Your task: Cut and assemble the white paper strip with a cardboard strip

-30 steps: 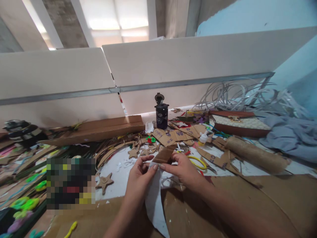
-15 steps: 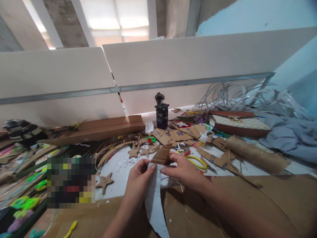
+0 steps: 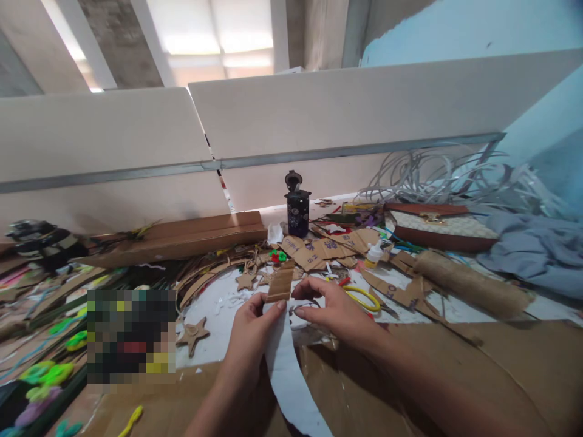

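My left hand [image 3: 252,325] pinches a long, curved cardboard strip [image 3: 288,370] between thumb and fingers. Its lower part is white, while the upper end shows bare brown, ribbed cardboard. Just right of the strip, my right hand [image 3: 330,306] has its thumb and fingers curved and apart, with white tabletop visible in the gap. Its fingertips are close to the strip's edge; nothing shows between them. Under both forearms lies a large brown cardboard sheet [image 3: 455,370]. Cardboard stars [image 3: 194,335] lie to the left of my hands.
Beyond my hands stand a dark bottle [image 3: 298,213] with its lid up and a small glue bottle [image 3: 374,254]. Yellow-handled scissors [image 3: 364,296] lie to the right, near a cardboard roll [image 3: 469,284]. A handbag [image 3: 441,227] and grey cloth [image 3: 537,252] sit farther right.
My right hand has released the strip's brown upper end, and its fingers have spread. The brown end has turned more upright, and the white tail has swung to the right.
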The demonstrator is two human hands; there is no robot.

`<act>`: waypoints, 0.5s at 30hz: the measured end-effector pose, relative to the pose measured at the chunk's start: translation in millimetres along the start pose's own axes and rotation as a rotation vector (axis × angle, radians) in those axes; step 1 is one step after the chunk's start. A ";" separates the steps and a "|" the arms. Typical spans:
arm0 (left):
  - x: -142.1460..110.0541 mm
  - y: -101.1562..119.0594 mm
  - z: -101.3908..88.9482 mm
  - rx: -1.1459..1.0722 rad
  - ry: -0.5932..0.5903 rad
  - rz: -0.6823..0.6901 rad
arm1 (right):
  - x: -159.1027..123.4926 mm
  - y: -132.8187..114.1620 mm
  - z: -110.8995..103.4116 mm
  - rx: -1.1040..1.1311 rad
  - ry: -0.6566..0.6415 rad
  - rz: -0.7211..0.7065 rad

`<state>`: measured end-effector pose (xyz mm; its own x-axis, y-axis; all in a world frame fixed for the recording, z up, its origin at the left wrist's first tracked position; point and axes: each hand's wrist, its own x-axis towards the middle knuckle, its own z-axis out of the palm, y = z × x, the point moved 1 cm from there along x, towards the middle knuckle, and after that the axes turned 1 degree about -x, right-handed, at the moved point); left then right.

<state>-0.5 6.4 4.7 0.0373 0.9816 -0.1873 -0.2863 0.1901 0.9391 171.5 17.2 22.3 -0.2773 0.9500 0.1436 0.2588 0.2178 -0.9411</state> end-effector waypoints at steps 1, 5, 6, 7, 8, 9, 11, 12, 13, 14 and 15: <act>-0.5 0.8 -0.2 -0.015 0.016 -0.001 | 0.8 1.7 -0.6 -0.017 0.006 -0.014; -1.3 4.1 -1.3 -0.066 0.067 0.002 | 6.3 7.6 -13.6 -0.201 0.068 -0.090; -1.0 4.8 -2.0 -0.077 0.077 0.000 | 8.0 8.5 -20.7 -0.301 0.079 -0.100; -0.4 5.3 -2.9 -0.085 0.089 -0.005 | 9.7 9.4 -29.3 -0.438 0.074 -0.096; 0.4 5.8 -4.1 -0.093 0.107 -0.010 | 11.2 10.6 -39.1 -0.606 0.060 -0.074; 1.4 6.3 -5.3 -0.102 0.128 -0.015 | 12.2 12.4 -49.8 -0.787 0.035 -0.024; 3.6 7.9 -8.0 -0.135 0.167 -0.013 | 12.7 17.7 -71.0 -1.022 -0.029 0.104; 4.6 8.9 -9.3 -0.159 0.180 -0.007 | 12.2 20.9 -80.3 -1.064 -0.045 0.152; 5.5 10.1 -10.5 -0.181 0.189 0.002 | 11.3 24.4 -88.0 -1.088 -0.059 0.192; 6.3 11.3 -11.5 -0.200 0.198 0.011 | 10.3 27.9 -93.7 -1.095 -0.073 0.220; 7.0 12.3 -12.4 -0.212 0.206 0.017 | 9.4 31.3 -97.3 -1.105 -0.090 0.243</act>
<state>-15.7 15.3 11.4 -0.1581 0.9560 -0.2471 -0.4799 0.1443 0.8654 267.1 54.7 24.1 -0.1624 0.9842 -0.0705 0.9773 0.1505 -0.1492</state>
